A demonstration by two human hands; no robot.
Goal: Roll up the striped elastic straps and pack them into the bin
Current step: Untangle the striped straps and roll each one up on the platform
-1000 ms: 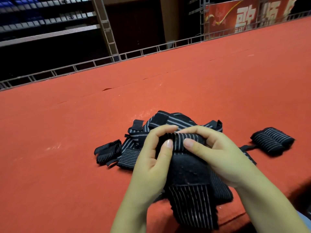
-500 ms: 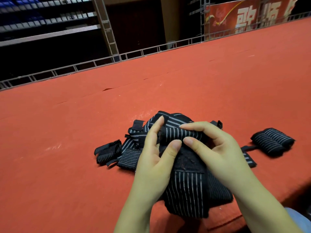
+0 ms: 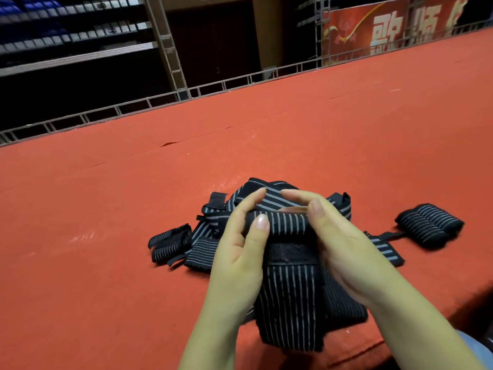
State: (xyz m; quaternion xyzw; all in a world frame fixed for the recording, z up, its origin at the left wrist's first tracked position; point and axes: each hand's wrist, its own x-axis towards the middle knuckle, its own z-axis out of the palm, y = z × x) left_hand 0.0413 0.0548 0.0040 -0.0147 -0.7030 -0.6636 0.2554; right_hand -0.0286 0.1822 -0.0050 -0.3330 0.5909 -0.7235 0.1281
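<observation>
While both hands pinch its rolled end, the striped strap hangs over the red counter near edge: left hand and right hand each grip the roll. Loose straps lie behind; finished rolls sit right, open counter beyond.

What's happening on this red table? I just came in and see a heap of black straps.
A person is rolling a striped elastic strap: the left hand and right hand pinch the rolled end, the loose tail hanging toward them. Behind lies a tangled pile of straps. Finished rolls sit to the right on the red surface, a smaller roll to the left. No bin is in view.
</observation>
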